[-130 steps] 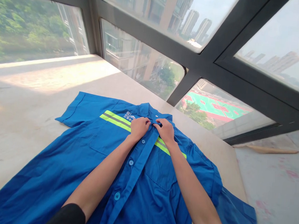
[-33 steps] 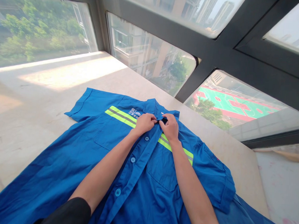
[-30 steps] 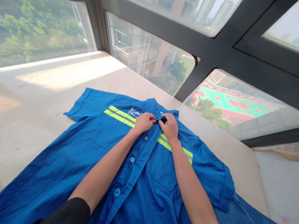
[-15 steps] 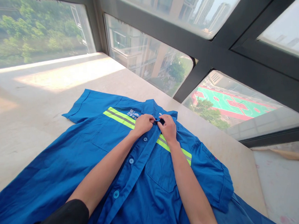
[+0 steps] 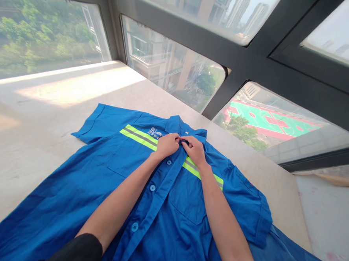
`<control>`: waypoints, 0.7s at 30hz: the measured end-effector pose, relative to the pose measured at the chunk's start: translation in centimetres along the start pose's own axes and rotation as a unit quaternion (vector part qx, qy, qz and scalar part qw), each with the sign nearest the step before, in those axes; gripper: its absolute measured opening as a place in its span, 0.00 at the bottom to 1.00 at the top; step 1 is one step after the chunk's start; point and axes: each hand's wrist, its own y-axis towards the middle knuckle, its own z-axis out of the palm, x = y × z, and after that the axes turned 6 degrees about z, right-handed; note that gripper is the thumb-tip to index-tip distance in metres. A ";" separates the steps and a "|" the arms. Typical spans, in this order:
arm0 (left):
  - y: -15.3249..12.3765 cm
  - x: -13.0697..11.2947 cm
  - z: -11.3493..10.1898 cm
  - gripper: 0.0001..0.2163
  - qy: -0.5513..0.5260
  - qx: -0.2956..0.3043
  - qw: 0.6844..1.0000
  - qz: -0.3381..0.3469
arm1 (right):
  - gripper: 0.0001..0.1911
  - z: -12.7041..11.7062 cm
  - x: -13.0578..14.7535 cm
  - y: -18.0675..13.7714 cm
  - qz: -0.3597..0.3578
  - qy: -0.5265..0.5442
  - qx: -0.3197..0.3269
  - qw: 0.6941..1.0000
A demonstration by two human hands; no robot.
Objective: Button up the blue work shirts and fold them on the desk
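A blue short-sleeved work shirt (image 5: pixel 80 176) with yellow-green and grey stripes lies spread out, its collar (image 5: pixel 173 124) away from me. Just below that collar, my left hand (image 5: pixel 168 144) pinches the front edge of the shirt. Close against it, my right hand (image 5: pixel 195 150) grips the placket (image 5: pixel 166 187) near its top, fingers bent together. Whatever button sits between the fingertips is hidden. Down the opened front, several light blue buttons show, among them a middle button (image 5: pixel 152 188) and a lower button (image 5: pixel 134 227).
The shirt rests on a pale stone-like ledge (image 5: pixel 45 122) with a sunlit patch at the far left. Dark window frames (image 5: pixel 240 67) border it behind and on the right. Other blue cloth (image 5: pixel 297 252) lies by the right sleeve. A pale floral surface (image 5: pixel 331 222) is at the right.
My right hand's fingers have closed in and turned slightly toward my left hand, and the dark gap in the cloth between them has shrunk. The shirt lies almost the same.
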 end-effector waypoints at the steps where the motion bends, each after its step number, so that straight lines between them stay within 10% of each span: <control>1: 0.0 0.1 0.0 0.13 -0.002 0.001 1.000 0.004 | 0.12 0.0 0.0 0.0 -0.001 -0.005 0.000 1.000; 21: 0.3 0.4 -0.5 0.12 -0.001 0.036 0.999 0.031 | 0.13 0.9 0.0 0.1 0.056 -0.080 -0.044 0.994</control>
